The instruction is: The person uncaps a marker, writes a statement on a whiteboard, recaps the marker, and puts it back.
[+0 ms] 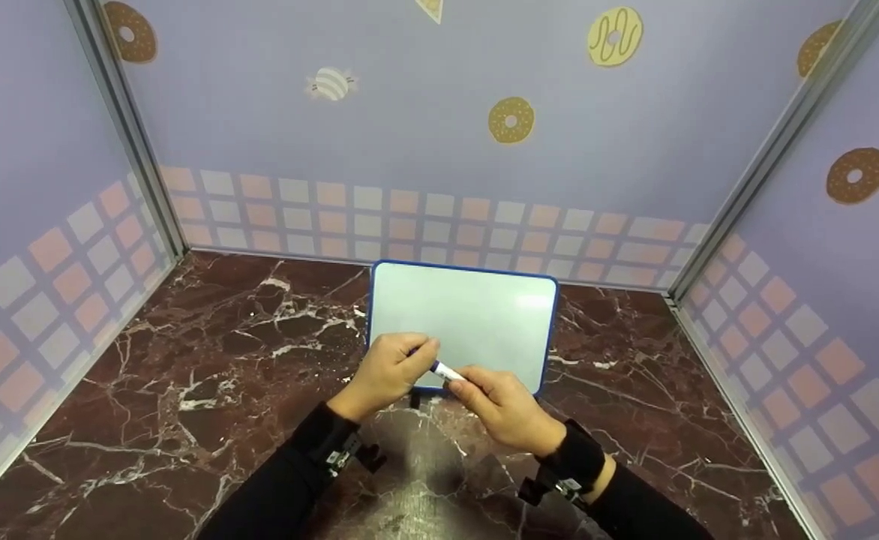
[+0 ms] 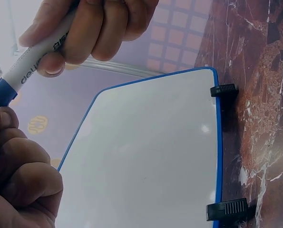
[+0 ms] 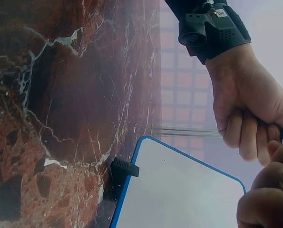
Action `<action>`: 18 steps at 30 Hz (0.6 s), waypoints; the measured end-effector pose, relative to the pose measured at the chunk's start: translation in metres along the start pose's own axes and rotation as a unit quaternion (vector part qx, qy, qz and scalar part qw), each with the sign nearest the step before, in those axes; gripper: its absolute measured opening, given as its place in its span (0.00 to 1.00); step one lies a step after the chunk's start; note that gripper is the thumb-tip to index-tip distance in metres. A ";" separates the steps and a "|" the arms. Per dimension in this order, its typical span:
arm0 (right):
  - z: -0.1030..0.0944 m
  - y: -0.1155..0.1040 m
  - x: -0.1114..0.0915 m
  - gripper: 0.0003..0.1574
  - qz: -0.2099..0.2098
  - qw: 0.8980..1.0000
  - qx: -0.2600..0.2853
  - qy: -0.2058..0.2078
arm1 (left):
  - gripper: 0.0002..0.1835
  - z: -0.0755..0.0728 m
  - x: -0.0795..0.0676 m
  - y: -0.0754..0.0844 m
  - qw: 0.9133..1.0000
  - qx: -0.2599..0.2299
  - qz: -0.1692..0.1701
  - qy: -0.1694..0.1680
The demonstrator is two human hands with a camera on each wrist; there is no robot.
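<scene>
We grip the marker (image 1: 447,371) at both ends

Our left hand (image 1: 393,369) curls round its blue end (image 2: 4,93); our right hand (image 1: 507,411) pinches the white barrel (image 2: 32,60). Its long axis slants from the left hand, farther out, to the right hand, nearer us. We hold it above the table (image 1: 259,420), in front of the lower part of the board (image 1: 462,307).

The whiteboard (image 1: 469,307) stands on the table (image 1: 147,435) before the wall (image 1: 409,135), behind the marker (image 1: 448,371) between left hand (image 1: 391,371) and right hand (image 1: 507,411).
</scene>
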State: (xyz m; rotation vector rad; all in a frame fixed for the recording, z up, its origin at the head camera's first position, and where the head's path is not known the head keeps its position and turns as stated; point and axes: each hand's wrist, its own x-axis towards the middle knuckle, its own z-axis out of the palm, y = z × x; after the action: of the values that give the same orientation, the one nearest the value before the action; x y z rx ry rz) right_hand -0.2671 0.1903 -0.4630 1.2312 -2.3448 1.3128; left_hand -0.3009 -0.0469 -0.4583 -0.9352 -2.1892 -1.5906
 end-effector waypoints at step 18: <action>-0.003 -0.008 -0.003 0.15 0.089 0.989 0.116 -0.024 | 0.27 0.002 0.001 0.003 1.000 -0.003 -0.001 -0.015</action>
State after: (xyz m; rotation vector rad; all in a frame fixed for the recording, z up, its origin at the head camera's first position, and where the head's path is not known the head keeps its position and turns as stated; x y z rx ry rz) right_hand -0.2599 0.1922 -0.4577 1.1471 -2.4392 1.6710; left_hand -0.2999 -0.0444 -0.4560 -0.9646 -2.2075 -1.5953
